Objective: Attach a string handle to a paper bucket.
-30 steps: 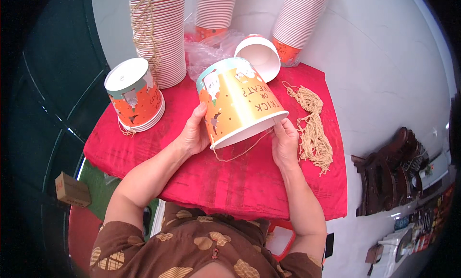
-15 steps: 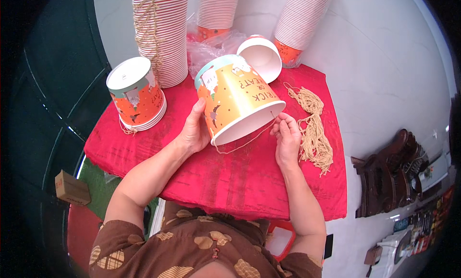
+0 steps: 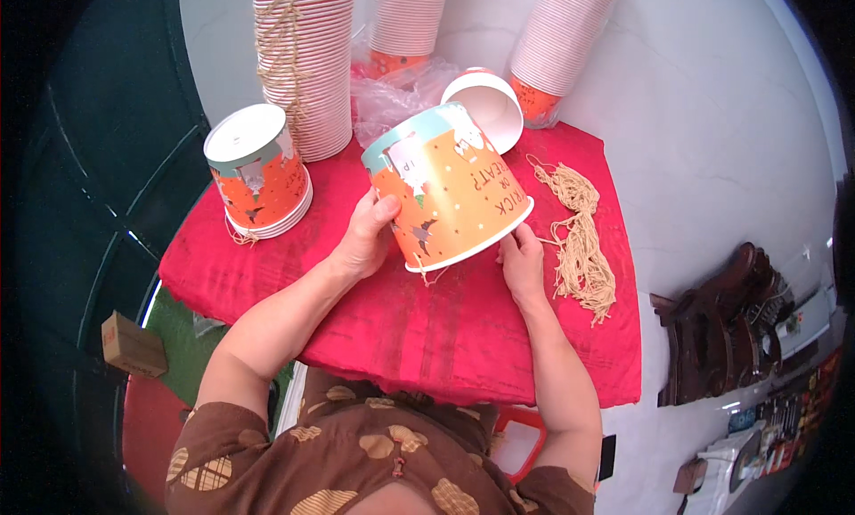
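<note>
An orange paper bucket (image 3: 454,190) with a teal band and printed figures hangs tilted above the table, its open mouth facing down. Round its left side my left hand (image 3: 367,235) is closed, the thumb pressed on the wall. A short knotted twine end (image 3: 422,271) pokes out near the lower left of the rim. My right hand (image 3: 523,264) is at the right end of the rim, fingers curled. Its fingertips are partly hidden by the rim, and what they hold cannot be made out. Next to this hand lies a bundle of tan twine (image 3: 583,248).
Upturned nested buckets (image 3: 258,172) stand on the red-covered table (image 3: 392,346) at left. Behind them rises a tall bucket stack (image 3: 312,79) draped with twine. Another bucket (image 3: 490,114) lies on its side near clear plastic (image 3: 401,97). Two more stacks stand at the back.
The bucket has turned so its mouth tips down, hiding its inside and the string across it. My right hand has shifted slightly down, fingertips now behind the rim.
</note>
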`<state>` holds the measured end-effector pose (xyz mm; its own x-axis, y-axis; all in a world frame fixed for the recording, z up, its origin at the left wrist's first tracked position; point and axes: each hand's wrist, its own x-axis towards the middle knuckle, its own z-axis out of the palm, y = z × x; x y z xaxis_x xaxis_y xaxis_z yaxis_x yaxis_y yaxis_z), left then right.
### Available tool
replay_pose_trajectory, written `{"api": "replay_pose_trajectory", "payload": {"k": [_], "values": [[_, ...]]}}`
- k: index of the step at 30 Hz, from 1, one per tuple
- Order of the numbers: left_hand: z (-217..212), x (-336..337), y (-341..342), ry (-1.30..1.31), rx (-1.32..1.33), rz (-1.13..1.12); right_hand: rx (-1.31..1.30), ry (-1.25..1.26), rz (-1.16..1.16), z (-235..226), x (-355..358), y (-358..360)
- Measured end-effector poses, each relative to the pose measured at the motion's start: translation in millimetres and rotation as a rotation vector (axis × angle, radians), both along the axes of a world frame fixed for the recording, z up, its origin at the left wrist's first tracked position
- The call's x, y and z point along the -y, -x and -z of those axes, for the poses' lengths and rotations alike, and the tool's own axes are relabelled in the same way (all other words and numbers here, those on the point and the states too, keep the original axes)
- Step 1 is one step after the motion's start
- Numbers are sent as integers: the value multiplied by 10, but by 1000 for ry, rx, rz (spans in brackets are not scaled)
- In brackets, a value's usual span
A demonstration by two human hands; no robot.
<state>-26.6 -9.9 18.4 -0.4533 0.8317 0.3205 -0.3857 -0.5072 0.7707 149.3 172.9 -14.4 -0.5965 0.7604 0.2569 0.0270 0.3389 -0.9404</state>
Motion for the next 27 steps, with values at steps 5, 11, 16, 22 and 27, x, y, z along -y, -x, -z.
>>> {"api": "replay_pose_trajectory", "payload": {"k": [5,11,16,22,27], "values": [[-145,24,-55,30,-352,-261,41,-329,18,49,-83,4],[-221,187,-49,120,-477,-318,36,-324,-29,23,-98,-13],[-348,705,-57,180,-745,-480,86,-358,-46,3,-84,5],[-230,1748,98,262,-714,-709,95,-323,-83,140,-161,1],[-286,2572,518,193,-629,-1069,95,-356,-86,85,-134,-16]]}}
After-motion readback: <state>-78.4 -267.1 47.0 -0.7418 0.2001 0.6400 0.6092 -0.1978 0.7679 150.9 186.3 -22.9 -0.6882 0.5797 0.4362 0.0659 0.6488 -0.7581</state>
